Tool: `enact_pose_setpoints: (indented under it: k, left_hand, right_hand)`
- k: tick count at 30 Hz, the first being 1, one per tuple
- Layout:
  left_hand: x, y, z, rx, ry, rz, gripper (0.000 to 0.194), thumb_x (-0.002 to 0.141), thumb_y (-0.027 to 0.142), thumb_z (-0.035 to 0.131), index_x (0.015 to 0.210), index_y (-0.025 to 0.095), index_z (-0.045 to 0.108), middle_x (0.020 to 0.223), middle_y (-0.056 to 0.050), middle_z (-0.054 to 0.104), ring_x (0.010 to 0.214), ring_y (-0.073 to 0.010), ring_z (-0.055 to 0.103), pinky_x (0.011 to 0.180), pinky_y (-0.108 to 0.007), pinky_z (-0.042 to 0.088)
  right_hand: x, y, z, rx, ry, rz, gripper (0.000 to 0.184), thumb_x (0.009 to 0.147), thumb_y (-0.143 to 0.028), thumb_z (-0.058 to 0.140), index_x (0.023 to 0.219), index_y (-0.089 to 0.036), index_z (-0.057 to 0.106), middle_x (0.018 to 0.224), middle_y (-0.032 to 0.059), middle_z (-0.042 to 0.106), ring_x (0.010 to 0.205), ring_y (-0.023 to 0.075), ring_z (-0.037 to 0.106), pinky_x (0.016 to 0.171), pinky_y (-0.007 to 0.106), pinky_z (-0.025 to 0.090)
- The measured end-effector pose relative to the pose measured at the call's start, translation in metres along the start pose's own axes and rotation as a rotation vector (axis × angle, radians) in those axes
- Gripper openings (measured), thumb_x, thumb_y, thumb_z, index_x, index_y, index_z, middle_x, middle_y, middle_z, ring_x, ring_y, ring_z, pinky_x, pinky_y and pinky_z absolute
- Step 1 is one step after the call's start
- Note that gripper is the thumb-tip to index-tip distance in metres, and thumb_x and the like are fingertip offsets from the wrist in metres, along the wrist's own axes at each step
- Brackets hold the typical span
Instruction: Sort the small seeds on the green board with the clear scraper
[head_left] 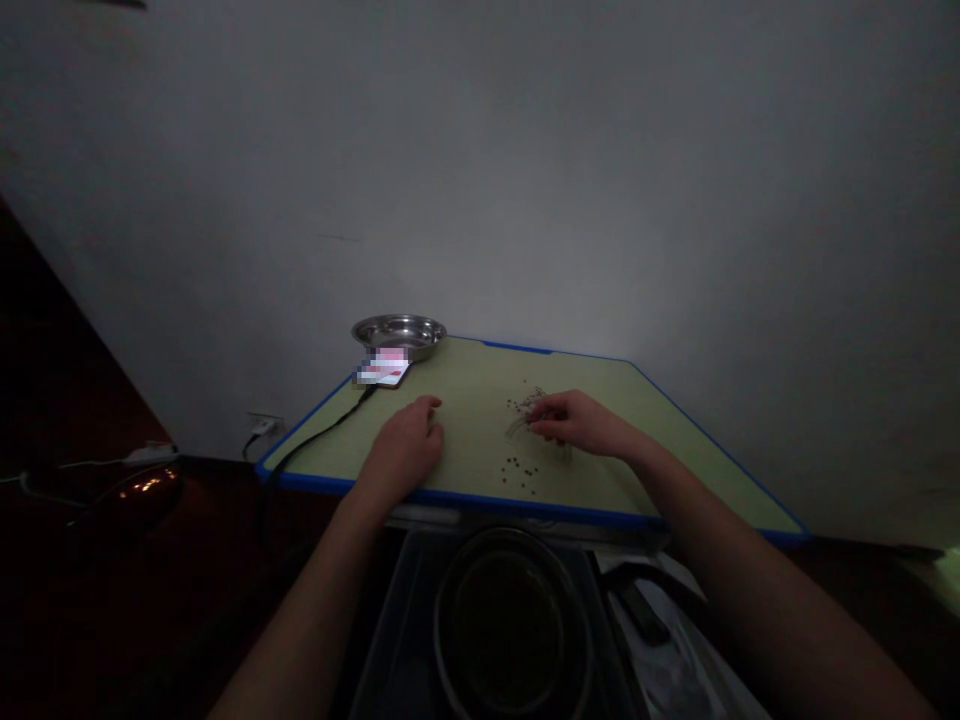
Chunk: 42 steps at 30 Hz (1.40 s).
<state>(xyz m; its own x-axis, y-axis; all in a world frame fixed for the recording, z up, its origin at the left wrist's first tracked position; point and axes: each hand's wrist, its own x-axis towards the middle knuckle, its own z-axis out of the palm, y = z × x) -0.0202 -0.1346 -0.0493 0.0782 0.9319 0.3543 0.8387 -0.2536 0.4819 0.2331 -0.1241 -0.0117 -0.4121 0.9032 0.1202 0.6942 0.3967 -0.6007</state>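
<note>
My right hand [571,420] is over the right-middle of the pale yellow-green table [465,380], its fingertips pinched together down at a loose cluster of tiny dark bits, perhaps seeds or beads [519,404]. What lies between those fingertips is too small and dim to make out. Faint thin pale lines show beside the fingers. Nearer me, several more tiny dark bits [519,470] lie scattered. My left hand [409,445] rests on the table's left side, holding nothing visible, with index finger and thumb apart; its other fingers are mostly hidden.
A shiny metal bowl [400,332] stands at the far left corner. In front of it lies a lit phone [391,372] with a black cable [322,433] running off the left edge. A dark round pan-like thing [511,620] sits below the table's front edge. The wall [525,200] rises behind.
</note>
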Motion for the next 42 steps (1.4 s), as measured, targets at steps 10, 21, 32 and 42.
enact_pose_setpoints:
  k: [10,21,32,42]
  left_hand:
    - [0.001,-0.002,0.002,0.011,0.002,0.01,0.037,0.083,0.02,0.042,0.118,0.013,0.051,0.116,-0.013,0.062,0.107,-0.0235,0.057,0.094,-0.036,0.042]
    - [0.001,-0.001,0.002,0.001,0.005,0.015,0.038,0.083,0.02,0.042,0.118,0.011,0.052,0.116,-0.014,0.062,0.107,-0.0247,0.057,0.094,-0.038,0.042]
    - [0.0,-0.002,0.002,0.005,0.01,0.017,0.038,0.082,0.021,0.043,0.118,0.012,0.052,0.114,-0.014,0.063,0.106,-0.0249,0.058,0.093,-0.038,0.043]
    - [0.002,-0.004,0.004,0.005,0.008,0.03,0.038,0.082,0.021,0.043,0.118,0.012,0.052,0.116,-0.014,0.062,0.108,-0.025,0.057,0.095,-0.038,0.042]
  right_hand:
    - [0.009,0.014,-0.005,-0.111,0.118,0.031,0.011,0.074,-0.019,0.062,0.079,-0.014,0.07,0.064,0.0014,0.063,0.059,0.0123,0.053,0.054,0.024,0.036]
    - [-0.006,0.001,0.009,-0.015,-0.022,-0.012,0.014,0.077,-0.02,0.058,0.082,-0.013,0.068,0.066,0.0016,0.064,0.057,0.0115,0.054,0.054,0.023,0.04]
    - [-0.001,0.034,-0.006,-0.021,0.041,0.084,0.019,0.076,-0.026,0.059,0.084,-0.014,0.071,0.063,-0.0005,0.062,0.052,0.0102,0.048,0.048,0.022,0.035]
    - [-0.003,0.041,-0.021,-0.07,0.144,0.066,0.018,0.078,-0.026,0.057,0.081,-0.013,0.069,0.065,0.0029,0.064,0.059,0.0142,0.054,0.055,0.025,0.04]
